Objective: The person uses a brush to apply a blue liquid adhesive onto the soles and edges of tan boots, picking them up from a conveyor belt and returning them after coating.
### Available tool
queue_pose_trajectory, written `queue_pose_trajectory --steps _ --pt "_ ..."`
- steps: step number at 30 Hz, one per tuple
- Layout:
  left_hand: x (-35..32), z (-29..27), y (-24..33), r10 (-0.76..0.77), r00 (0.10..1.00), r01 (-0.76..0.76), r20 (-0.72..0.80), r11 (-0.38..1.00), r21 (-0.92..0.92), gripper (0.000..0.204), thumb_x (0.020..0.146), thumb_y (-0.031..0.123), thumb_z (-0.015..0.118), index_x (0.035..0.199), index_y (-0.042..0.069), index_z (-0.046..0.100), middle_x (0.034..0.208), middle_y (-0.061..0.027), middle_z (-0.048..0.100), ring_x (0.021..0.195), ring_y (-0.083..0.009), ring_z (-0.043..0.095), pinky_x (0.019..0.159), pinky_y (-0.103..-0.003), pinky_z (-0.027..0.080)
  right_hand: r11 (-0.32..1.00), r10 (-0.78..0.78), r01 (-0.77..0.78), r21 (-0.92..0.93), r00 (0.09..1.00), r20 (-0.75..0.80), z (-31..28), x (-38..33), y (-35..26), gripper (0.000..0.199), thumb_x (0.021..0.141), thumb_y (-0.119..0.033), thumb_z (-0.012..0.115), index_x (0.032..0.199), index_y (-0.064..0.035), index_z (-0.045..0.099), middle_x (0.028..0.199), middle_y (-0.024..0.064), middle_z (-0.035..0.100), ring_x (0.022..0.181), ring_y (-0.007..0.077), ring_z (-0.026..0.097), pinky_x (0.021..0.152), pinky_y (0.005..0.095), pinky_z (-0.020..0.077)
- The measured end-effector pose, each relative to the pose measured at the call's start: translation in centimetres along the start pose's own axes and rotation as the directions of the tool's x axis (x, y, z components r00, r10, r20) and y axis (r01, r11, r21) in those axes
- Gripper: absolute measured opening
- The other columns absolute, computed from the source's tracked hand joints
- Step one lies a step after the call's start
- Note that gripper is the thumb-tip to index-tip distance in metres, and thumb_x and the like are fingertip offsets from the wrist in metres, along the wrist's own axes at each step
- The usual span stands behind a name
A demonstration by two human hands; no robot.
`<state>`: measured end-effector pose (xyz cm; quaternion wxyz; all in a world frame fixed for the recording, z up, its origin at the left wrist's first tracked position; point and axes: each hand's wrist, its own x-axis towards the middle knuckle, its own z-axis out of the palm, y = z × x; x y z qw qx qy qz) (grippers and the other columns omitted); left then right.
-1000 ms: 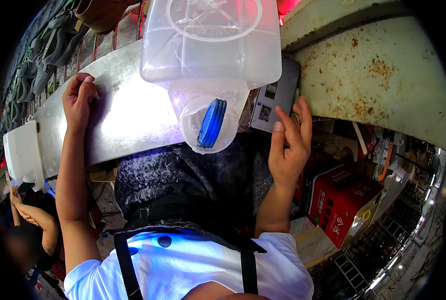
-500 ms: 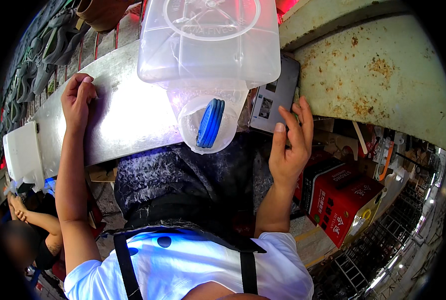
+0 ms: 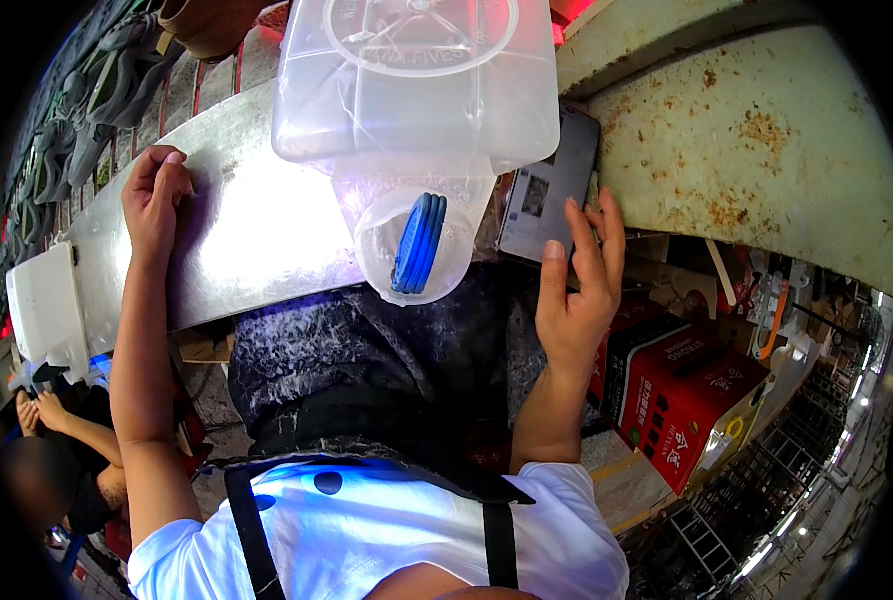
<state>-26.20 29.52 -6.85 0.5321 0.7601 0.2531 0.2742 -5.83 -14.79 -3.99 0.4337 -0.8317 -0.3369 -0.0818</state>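
Note:
My left hand (image 3: pixel 156 192) is over the left part of the shiny metal worktop (image 3: pixel 236 200). Its fingers are curled in with the thumb against them, and whatever they may hold is hidden. My right hand (image 3: pixel 584 285) is raised to the right of my lap, fingers apart and holding nothing. Between my hands stands a large translucent plastic container (image 3: pixel 416 125) with a rounded, cup-like mouth toward me. A blue ribbed round piece (image 3: pixel 419 243), perhaps a cap, stands on edge in that mouth. Just beyond my right fingertips lies a flat grey device (image 3: pixel 551 190).
A rusty pale-green metal panel (image 3: pixel 746 150) bounds the right side. Below it sits a red box (image 3: pixel 676 385). Shoes (image 3: pixel 111 85) line a rack at far left, near a white container (image 3: pixel 46 300). Another person (image 3: pixel 81 455) sits at lower left.
My right hand has shifted very slightly, its fingers a little straighter. My left hand stays in place. The other person's hands at lower left have moved apart.

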Motion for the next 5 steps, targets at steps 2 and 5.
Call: queue_pose_trajectory --steps 2,5 --pt "0.01 -0.07 -0.09 0.004 1.0 -0.004 0.007 1.0 -0.006 0.016 0.103 0.018 0.06 0.1 0.004 0.064 0.072 0.0023 0.057 0.063 -0.0039 0.047 0.057 -0.02 0.032 1.0 -0.004 0.004 0.016 1.0 -0.01 0.0 -0.1 0.25 0.04 0.097 -0.008 0.062 0.136 0.0003 0.061 0.154 0.0245 0.041 0.129 0.035 0.055 0.088 0.0385 0.058" --pt "0.03 -0.13 -0.18 0.003 1.0 -0.002 0.007 1.0 -0.004 0.016 0.103 0.018 0.06 0.101 0.003 0.064 0.072 0.0018 0.058 0.063 -0.0043 0.048 0.057 -0.021 0.032 0.999 -0.039 0.039 -0.002 0.999 -0.02 -0.12 -0.04 0.17 0.044 0.097 -0.009 0.062 0.141 -0.0017 0.058 0.154 0.0242 0.041 0.13 0.0365 0.054 0.095 0.0418 0.055"
